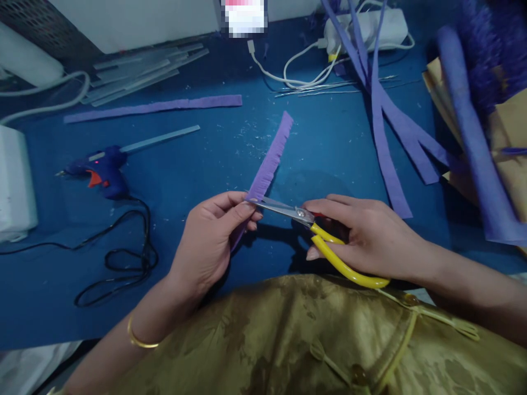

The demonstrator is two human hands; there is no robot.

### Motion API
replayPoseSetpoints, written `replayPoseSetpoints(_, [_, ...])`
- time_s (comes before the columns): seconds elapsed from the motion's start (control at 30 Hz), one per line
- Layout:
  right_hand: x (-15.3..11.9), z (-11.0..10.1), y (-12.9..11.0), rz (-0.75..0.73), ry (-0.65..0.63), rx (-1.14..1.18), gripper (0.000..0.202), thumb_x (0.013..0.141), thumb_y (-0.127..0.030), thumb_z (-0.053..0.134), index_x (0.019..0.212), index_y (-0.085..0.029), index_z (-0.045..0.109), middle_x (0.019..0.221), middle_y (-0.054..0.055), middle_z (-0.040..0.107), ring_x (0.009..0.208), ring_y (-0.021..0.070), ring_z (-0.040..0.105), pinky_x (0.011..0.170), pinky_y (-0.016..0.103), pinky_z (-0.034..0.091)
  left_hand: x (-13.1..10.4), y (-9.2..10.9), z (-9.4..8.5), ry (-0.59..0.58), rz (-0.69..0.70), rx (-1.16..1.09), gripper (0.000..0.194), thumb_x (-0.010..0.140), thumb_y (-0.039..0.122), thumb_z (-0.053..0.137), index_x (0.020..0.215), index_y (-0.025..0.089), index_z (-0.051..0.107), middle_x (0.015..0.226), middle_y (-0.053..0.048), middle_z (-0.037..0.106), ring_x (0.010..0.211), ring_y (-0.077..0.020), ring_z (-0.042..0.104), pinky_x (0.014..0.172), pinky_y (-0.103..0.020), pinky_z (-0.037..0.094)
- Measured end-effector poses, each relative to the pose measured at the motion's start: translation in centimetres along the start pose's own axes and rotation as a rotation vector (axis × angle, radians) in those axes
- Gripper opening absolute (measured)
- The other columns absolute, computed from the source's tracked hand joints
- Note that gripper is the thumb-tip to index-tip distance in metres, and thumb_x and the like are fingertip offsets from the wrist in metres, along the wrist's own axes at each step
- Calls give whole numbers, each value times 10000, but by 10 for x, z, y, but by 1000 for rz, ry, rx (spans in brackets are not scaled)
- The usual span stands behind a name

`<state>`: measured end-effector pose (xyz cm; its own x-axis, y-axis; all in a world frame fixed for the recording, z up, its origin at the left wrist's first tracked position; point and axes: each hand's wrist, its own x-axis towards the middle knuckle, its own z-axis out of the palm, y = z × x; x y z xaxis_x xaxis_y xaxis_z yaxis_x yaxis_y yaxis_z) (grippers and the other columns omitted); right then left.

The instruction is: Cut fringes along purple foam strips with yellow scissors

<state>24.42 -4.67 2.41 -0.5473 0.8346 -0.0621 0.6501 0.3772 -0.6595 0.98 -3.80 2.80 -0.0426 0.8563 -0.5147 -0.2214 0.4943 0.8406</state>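
Between the thumb and fingers of my left hand [218, 230] is a purple strip [272, 159], which looks like felt or crepe paper. Its upper part slants away from me, with a row of small cuts along the right edge; the lower end hangs partly hidden behind my fingers. My right hand [366, 233] grips yellow-handled scissors [337, 263]. Their blades lie across the strip right beside my left thumb, and the blades look nearly closed. A gold bangle [140, 337] circles my left wrist.
A blue glue gun [105, 170] with a lit red light and black cord lies left. Behind are a purple strip [152, 108], clear glue sticks [140, 71] and thin wires [329, 88]. Long purple strips [382, 137] and brown paper [510, 120] are right; a white power strip [370, 30] stands at the back.
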Motion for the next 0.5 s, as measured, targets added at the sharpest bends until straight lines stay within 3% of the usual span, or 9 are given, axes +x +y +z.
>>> replayPoseSetpoints(0.5, [1, 0, 1, 8, -10, 25, 460, 887, -542, 657, 1182, -190, 674, 963, 90, 746, 762, 213, 664, 633, 302, 480, -1, 0, 2, 19, -21, 15, 94, 670, 149, 818, 720, 139, 739, 636, -17, 693, 551, -81, 583, 571, -192, 486])
